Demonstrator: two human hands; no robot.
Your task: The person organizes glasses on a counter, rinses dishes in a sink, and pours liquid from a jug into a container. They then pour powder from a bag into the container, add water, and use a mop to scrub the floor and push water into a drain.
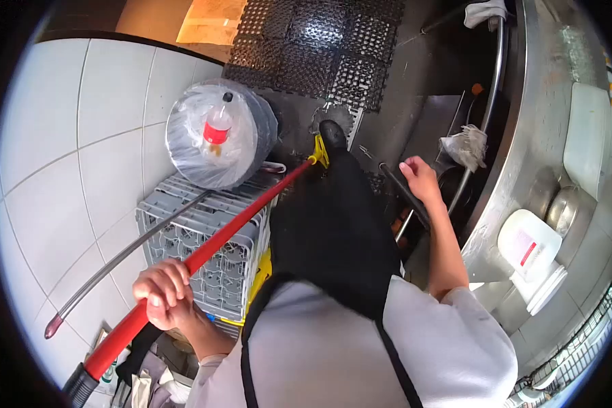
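Note:
My left hand (163,289) is closed around a long red pole (228,234) with a black grip at its near end. The pole slants across in front of me to a yellow fitting (319,151) beside my dark shoe (332,134). Whatever the fitting carries is hard to make out. To the right, my right hand (421,178) hangs with its fingers curled in, and I see nothing in it. Below that hand runs a dark tube (404,195).
A bag-covered bin (183,153) with a red-labelled bottle (217,126) on it stands left, by grey dish racks (204,248). A thin metal rod (126,255) leans there. Along the right is a steel counter (517,177) holding white tubs (529,238). Black mats (313,47) cover the floor ahead.

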